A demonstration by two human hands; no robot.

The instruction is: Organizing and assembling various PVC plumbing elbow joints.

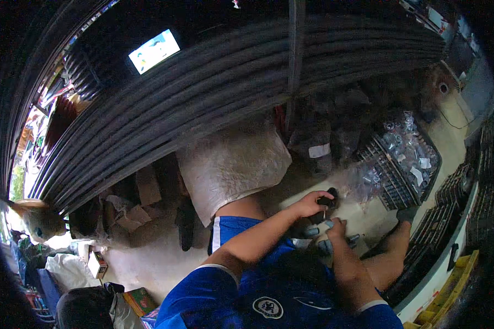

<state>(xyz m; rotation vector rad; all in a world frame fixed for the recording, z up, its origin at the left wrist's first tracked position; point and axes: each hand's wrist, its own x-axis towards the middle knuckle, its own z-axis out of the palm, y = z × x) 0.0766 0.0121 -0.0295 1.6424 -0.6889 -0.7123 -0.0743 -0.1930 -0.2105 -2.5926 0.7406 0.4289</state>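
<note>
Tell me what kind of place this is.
Probably a small repair or parts workshop, floor-level. A thick bundle of black pipes runs overhead, a black crate holds clear plastic-wrapped parts, and the left hand and right hand work small dark parts over the concrete floor.

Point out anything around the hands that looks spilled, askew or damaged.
Clear plastic bags spill from the dark slatted plastic crate onto the pale floor instead of staying inside. Small grey pieces lie loose near the right hand. The left hand grips a small black part. No damage shows.
</note>
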